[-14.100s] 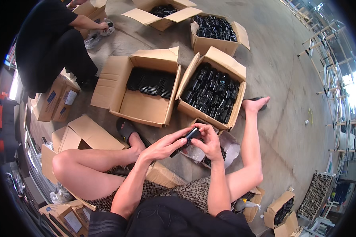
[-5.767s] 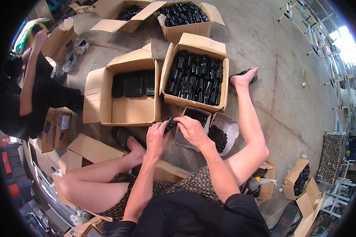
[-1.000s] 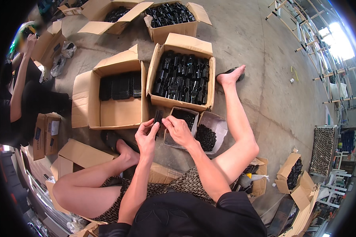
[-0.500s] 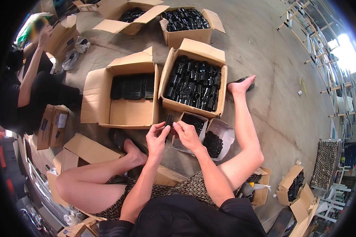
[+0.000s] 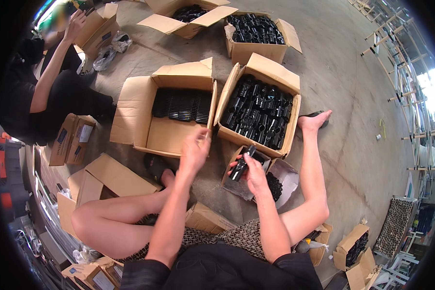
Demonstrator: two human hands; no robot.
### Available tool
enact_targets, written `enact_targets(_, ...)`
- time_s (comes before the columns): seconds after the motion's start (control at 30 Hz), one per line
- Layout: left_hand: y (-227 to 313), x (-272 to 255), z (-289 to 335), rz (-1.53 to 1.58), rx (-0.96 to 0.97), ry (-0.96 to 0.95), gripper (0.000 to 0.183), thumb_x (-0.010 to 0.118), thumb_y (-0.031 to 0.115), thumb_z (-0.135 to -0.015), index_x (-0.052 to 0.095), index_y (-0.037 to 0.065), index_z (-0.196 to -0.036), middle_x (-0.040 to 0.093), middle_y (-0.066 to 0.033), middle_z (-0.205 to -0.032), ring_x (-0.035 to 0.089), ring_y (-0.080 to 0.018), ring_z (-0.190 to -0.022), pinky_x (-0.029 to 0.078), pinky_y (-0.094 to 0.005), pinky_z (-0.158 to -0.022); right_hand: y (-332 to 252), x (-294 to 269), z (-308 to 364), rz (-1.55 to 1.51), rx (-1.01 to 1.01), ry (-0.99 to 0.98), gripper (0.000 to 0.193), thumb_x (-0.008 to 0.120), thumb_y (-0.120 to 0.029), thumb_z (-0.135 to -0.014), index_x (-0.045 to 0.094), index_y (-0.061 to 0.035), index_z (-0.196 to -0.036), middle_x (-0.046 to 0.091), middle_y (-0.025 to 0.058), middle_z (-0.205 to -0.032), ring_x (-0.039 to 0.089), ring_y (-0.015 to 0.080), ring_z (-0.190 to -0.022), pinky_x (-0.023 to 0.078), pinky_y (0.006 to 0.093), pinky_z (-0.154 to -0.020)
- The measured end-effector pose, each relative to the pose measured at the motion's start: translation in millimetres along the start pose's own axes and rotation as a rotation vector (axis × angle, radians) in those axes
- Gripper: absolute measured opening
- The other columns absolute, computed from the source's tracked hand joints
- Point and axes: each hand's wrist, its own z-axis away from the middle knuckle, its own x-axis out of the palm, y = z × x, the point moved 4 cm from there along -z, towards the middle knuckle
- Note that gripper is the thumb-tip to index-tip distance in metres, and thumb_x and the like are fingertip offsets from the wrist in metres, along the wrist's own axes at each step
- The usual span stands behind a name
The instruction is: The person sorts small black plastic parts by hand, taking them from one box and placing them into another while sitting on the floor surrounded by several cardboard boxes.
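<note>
My right hand (image 5: 254, 175) is closed round a glossy black tube-shaped plastic part (image 5: 242, 163), held tilted above a small box of small black pieces (image 5: 233, 188). My left hand (image 5: 195, 151) is apart from it, over the near right edge of an open cardboard box (image 5: 166, 140). Motion smears its fingers, so whether they hold anything does not show. Flat black slatted parts (image 5: 183, 105) lie in rows at the far side of that box. To its right, a second carton (image 5: 289, 130) is filled with black tubular parts (image 5: 258, 111).
A small pale box (image 5: 289, 181) of black bits (image 5: 274, 187) sits by my right knee. Farther off are two cartons of black parts (image 5: 256, 29) (image 5: 188, 13). A seated co-worker (image 5: 53, 96) is at the left, near a cardboard box (image 5: 70, 140). Metal racks (image 5: 396, 63) line the right.
My hands have parted. The left has moved up toward the left carton's edge, while the right has shifted right with the black part. The whole view has shifted somewhat.
</note>
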Motion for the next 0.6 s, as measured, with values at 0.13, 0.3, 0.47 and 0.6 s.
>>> enact_targets(0.13, -98.5, -38.3, -64.9, -0.537, 0.105, 0.104, 0.036, 0.064, 0.006, -0.086, 0.066, 0.001, -0.121, 0.068, -0.0178, -0.111, 0.065, -0.0347, -0.104, 0.051, -0.0441, -0.092, -39.0, -1.6, -25.0, 0.126, -0.034, 0.073, 0.037, 0.051, -0.040, -0.105, 0.058, -0.0039, -0.109, 0.072, 0.0152, -0.087, 0.073, 0.0275, -0.067, 0.061, 0.0378, -0.059)
enact_targets(0.3, -131.9, -20.7, -89.7, -0.853, 0.285, 0.005, 0.046, 0.054, 0.002, -0.087, 0.059, 0.001, -0.133, 0.059, -0.0168, -0.128, 0.057, -0.0341, -0.115, 0.047, -0.0443, -0.098, -100.0, -41.3, -96.4, 0.309, -0.125, 0.155, 0.046, 0.056, -0.049, -0.101, 0.057, -0.0032, -0.104, 0.070, 0.0127, -0.080, 0.072, 0.0266, -0.062, 0.059, 0.0363, -0.052)
enact_targets(0.47, -139.2, -0.4, -96.1, -0.977, 0.336, 0.005, 0.054, 0.053, 0.002, -0.085, 0.054, 0.000, -0.138, 0.054, -0.0162, -0.135, 0.055, -0.0338, -0.116, 0.046, -0.0425, -0.098, -161.8, -88.7, -166.6, 0.533, -0.264, 0.385, 0.054, 0.061, -0.049, -0.098, 0.063, 0.0017, -0.118, 0.071, 0.0114, -0.086, 0.070, 0.0205, -0.061, 0.056, 0.0313, -0.048)
enact_targets(0.6, -140.7, -3.7, -93.7, -1.005, 0.363, -0.021, 0.048, 0.056, 0.004, -0.083, 0.056, -0.002, -0.131, 0.055, -0.0153, -0.128, 0.056, -0.0320, -0.110, 0.047, -0.0424, -0.095, -129.5, -95.5, -171.7, 0.838, -0.216, 0.453, 0.041, 0.069, -0.033, -0.095, 0.065, 0.0016, -0.117, 0.071, 0.0099, -0.091, 0.070, 0.0143, -0.069, 0.054, 0.0279, -0.054)
